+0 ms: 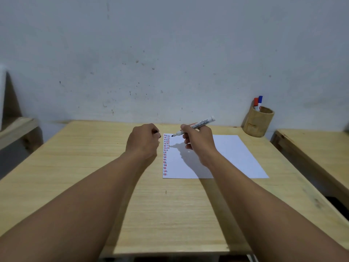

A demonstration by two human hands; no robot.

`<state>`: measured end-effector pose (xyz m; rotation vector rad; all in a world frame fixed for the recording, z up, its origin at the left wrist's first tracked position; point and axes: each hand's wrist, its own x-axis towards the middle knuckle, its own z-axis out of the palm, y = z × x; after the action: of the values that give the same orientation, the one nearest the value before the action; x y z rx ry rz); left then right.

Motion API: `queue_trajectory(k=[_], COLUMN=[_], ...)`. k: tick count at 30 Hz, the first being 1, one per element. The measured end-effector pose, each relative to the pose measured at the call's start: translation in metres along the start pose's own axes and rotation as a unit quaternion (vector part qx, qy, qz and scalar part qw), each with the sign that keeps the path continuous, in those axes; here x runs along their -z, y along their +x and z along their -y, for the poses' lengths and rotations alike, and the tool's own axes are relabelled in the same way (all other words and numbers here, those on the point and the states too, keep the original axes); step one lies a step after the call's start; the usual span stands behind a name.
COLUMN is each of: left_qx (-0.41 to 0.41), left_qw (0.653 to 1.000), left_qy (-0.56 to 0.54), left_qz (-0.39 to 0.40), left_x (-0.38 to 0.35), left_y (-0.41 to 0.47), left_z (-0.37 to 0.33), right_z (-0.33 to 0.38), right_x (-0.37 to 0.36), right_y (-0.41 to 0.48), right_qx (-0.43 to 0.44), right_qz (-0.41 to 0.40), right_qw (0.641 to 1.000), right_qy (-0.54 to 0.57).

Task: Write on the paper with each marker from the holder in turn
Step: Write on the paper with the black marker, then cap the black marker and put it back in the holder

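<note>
Your bench (160, 214) is pale, matt, grained wood. Your paper (232, 157) looks smooth; your holder (258, 122) looks like rough wood.

Paper (226, 157): white sheet lying flat on the worktop, with columns of short red, blue and black dashes down its left edge.
Marker (196, 125): white barrel with printed label, uncapped, dark tip down-left just above the sheet's top left corner, tilted.
Holder (258, 122): round wooden cup, upright, beyond the sheet's far right corner.
Markers in holder: red-capped marker (256, 101) and blue-capped marker (260, 98), caps up.
</note>
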<state>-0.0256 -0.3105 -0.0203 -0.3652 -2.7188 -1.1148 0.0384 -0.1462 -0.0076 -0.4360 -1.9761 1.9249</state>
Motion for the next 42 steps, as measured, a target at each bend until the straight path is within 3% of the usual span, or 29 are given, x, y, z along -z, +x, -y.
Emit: queue_trajectory(k=[4,8,23,32,35,38,42], left_qx=[0.052,0.071,0.105,0.029,0.010,0.005,-0.014], left_qw=[0.983,0.959,0.898,0.928,0.943,0.949,0.953], left_qy=[-0.174,-0.273,-0.411,-0.367,-0.332,-0.315,-0.298], left_qz=[-0.010,0.030,0.112,0.055,0.011,-0.027,-0.049], left_x=[0.015,0.026,0.039,0.038,0.034,0.030,0.028], left_y=[-0.002,-0.008,-0.031,-0.037,-0.038,-0.041,-0.043], left_z=[-0.028,-0.047,-0.103,-0.118,-0.118,-0.124,-0.136], right_z=[0.016,0.035,0.071,0.070,0.070,0.069,0.072], right_x=[0.005,0.011,0.041,0.044,0.039,0.036,0.038], right_y=[-0.006,-0.015,-0.036,-0.040,-0.038,-0.034,-0.038], right_qx=[-0.011,-0.019,-0.008,-0.041,-0.058,-0.026,0.049], right_qz=[-0.006,-0.012,-0.005,-0.002,-0.045,-0.118,-0.113], right_qw=[0.997,0.994,0.979,0.961,0.949,0.954,0.985], right_qy=[0.075,0.112,0.203,0.274,0.305,0.275,0.123])
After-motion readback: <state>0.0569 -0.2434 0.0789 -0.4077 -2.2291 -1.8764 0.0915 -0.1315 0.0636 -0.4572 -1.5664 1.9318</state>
